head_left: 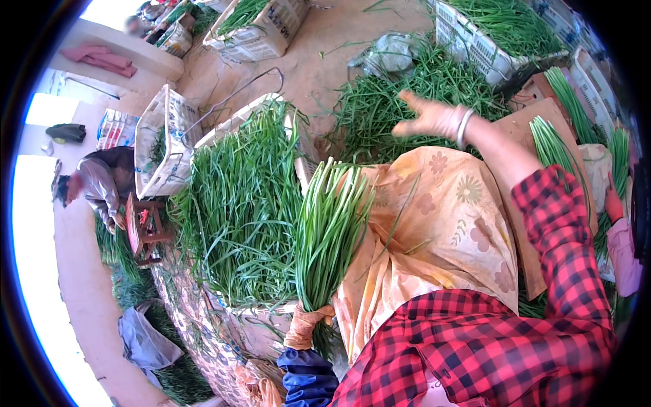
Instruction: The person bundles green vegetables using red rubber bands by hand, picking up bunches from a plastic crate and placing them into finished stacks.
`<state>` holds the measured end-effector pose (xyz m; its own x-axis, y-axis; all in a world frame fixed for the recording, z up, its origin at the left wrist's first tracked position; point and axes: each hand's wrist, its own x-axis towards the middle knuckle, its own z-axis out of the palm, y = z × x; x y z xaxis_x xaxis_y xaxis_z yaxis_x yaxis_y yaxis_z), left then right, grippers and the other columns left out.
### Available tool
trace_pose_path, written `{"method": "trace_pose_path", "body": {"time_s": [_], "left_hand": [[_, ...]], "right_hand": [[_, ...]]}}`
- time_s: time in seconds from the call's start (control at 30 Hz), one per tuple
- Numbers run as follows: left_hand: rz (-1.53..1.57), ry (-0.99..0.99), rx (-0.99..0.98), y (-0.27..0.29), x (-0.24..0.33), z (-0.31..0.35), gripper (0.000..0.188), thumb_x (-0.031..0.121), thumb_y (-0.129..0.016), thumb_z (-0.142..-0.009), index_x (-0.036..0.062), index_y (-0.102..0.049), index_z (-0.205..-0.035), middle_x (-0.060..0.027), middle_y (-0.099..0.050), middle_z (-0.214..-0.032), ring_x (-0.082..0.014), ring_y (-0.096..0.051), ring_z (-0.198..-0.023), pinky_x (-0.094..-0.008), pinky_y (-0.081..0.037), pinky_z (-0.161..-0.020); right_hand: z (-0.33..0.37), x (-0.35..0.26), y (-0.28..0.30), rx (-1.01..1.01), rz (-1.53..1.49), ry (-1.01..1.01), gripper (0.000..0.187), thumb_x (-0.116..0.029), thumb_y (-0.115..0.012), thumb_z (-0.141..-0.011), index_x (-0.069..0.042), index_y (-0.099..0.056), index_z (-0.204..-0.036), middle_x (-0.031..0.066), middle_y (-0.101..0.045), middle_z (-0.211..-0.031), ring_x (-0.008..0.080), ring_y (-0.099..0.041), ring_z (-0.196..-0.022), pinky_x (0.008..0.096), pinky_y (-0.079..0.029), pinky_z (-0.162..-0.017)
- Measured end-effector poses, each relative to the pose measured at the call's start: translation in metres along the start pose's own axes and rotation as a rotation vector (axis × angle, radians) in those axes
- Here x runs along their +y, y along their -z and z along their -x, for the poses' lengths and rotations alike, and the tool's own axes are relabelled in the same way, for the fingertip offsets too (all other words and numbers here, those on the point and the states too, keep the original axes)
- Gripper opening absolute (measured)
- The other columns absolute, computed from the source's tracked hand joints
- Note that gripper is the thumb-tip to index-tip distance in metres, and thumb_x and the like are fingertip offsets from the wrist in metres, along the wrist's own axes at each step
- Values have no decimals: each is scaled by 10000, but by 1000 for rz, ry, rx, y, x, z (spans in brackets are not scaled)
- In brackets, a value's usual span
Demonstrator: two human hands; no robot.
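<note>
My left hand (308, 325) is closed round the lower end of a thick bunch of garlic chives (331, 234). The bunch lies along the right side of a white plastic crate (268, 308), its pale stem ends pointing away from me. Loose chives (244, 210) fill that crate to the top. My right hand (430, 117), fingers spread and slightly blurred, is empty above a heap of loose chives (369, 115) on the floor. A light band circles that wrist. Across my lap lies an orange flowered apron (441, 217) with a few stray blades on it.
Crates of chives (475, 41) stand at the far right and far back (264, 34). A brown board (519, 142) beside my right arm bears a chive bundle (553, 146). At left, a person (102, 180) bends by a wooden stool (139, 224). Another person's sleeve (622, 251) shows at right.
</note>
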<state>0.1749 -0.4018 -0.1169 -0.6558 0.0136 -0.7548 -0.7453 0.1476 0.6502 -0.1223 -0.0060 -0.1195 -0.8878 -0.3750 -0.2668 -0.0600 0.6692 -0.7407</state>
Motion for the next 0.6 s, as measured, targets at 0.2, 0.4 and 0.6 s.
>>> {"method": "trace_pose_path", "body": {"time_s": [0.2, 0.4, 0.6], "left_hand": [[66, -13, 63, -3, 6, 8, 157, 19, -675, -687, 31, -629, -836, -35, -601, -657, -137, -547, -526, -258, -423, -505], [85, 0, 35, -2, 4, 9, 167, 12, -676, -673, 26, -628, -832, -49, -604, -651, -146, -552, -523, -269, -430, -503], [51, 34, -1, 0, -3, 2, 217, 2, -674, -690, 34, -633, -901, -30, -605, -686, -135, -544, -530, -267, -430, -511]], "right_hand": [[-27, -54, -127, -123, -1143, -470, 1168, -633, -688, -673, -202, 58, -1461, 202, -240, -1456, 266, -388, -1258, 509, -400, -915], [-60, -79, -117, 255, -1458, -285, 232, -247, -471, -934, -55, -582, -1003, -55, -398, -576, 73, -338, -461, 256, -292, -398], [-54, -36, 25, 486, -1294, 206, 298, -289, -522, -899, -49, -605, -1055, -24, -566, -627, 105, -523, -492, 259, -436, -453]]}}
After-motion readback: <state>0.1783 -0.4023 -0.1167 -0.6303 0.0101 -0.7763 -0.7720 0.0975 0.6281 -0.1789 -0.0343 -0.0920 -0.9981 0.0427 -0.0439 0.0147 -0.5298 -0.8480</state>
